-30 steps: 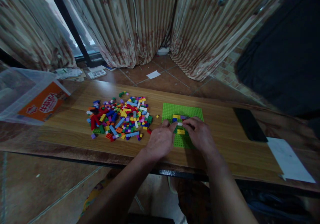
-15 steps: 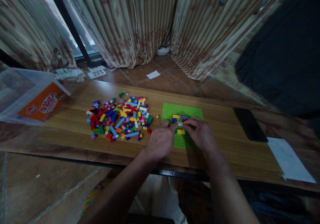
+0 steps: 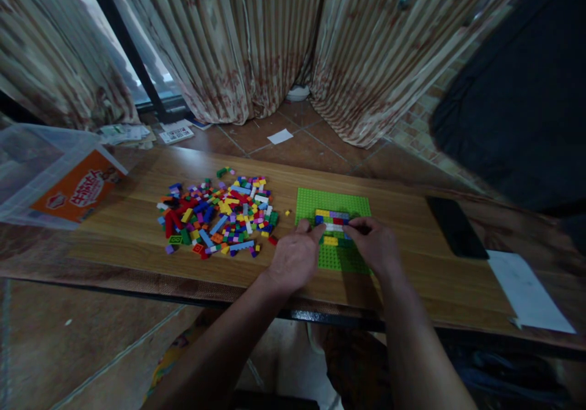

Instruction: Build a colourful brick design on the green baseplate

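Observation:
A green baseplate (image 3: 336,199) lies flat on the table with a small cluster of toy bricks on it. In the cluster are a white brick row (image 3: 333,227), a red brick (image 3: 339,221) and a yellow brick (image 3: 330,240) nearer me. My left hand (image 3: 295,257) is closed at the left end of the white row, fingertips touching it. At the right end of the same row my right hand (image 3: 373,245) pinches with thumb and fingers. Those fingertips cover part of the bricks there.
A wide pile of loose coloured bricks (image 3: 220,218) spreads to the left on the wooden table (image 3: 119,239). Farther left stands a clear plastic box (image 3: 46,154) with an orange label. A black phone (image 3: 456,227) and white paper (image 3: 526,288) lie on the right.
My right hand has shifted a little to the right along the bricks, uncovering the red brick and more of the white row. The left hand has stayed in place.

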The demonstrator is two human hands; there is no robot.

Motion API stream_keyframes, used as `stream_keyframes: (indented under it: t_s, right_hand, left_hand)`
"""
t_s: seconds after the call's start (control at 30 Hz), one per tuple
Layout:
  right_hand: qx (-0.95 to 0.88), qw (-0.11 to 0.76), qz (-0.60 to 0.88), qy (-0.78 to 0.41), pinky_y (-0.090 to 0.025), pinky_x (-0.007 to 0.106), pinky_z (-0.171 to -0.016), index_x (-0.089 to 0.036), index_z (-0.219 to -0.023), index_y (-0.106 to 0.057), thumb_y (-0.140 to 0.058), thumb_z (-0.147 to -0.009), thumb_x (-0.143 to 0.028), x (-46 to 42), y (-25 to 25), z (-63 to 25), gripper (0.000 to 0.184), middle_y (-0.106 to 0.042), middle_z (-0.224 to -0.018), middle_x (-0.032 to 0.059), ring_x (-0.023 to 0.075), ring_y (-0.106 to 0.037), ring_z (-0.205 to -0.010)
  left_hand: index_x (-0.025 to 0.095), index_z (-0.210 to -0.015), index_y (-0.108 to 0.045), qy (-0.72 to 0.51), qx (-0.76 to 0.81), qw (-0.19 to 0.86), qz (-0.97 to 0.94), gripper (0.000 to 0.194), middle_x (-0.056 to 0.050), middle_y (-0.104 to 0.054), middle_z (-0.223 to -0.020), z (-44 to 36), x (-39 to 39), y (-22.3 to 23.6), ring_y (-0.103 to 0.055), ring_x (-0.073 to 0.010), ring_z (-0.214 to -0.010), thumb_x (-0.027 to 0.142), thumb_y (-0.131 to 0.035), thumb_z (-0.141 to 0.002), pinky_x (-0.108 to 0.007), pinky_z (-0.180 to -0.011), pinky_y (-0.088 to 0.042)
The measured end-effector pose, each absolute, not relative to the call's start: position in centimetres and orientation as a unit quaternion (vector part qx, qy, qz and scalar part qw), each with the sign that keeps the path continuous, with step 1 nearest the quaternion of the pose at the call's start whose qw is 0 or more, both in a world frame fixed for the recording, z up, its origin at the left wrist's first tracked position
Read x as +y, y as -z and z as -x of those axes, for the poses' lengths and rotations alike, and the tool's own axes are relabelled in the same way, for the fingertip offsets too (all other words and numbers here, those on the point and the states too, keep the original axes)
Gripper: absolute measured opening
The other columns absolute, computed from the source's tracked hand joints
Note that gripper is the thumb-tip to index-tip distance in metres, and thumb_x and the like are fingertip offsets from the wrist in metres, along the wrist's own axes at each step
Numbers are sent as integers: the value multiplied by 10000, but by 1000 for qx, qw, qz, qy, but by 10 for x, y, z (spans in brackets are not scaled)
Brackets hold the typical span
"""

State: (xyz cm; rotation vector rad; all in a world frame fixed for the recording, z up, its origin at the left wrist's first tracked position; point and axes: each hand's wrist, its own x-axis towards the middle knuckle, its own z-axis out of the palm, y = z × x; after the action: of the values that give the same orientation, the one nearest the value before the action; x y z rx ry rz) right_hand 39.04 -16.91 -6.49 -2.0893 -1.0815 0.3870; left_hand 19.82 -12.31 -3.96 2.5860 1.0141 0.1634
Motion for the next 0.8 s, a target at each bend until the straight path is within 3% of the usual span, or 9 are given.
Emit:
stream_keyframes:
  t_s: [0.43, 0.8]
  right_hand:
    - [-450, 375, 796, -154, -483, 364, -695, -195, -737, -721, -648, -691, -410, -168, 67, -391, 231, -724, -751, 59, 216, -646, -687]
    - [-422, 339, 825, -164, -435, 308, -548, -194, -723, -759, -672, -610, -456, -169, 67, -396, 298, -708, -645, 47, 200, -601, -563]
  left_hand:
    - [186, -1381, -434, -12, 372, 87, -924, 441, -111, -569, -1126, -207, -133, 36, -627, -210, -947, 139, -335, -953, -326, -767, -538]
    - [150, -1334, -492, -14, 402, 68, -913, 399, -114, -574, -1050, -216, -143, 35, -632, -212, -900, 165, -357, -960, -312, -676, -546]
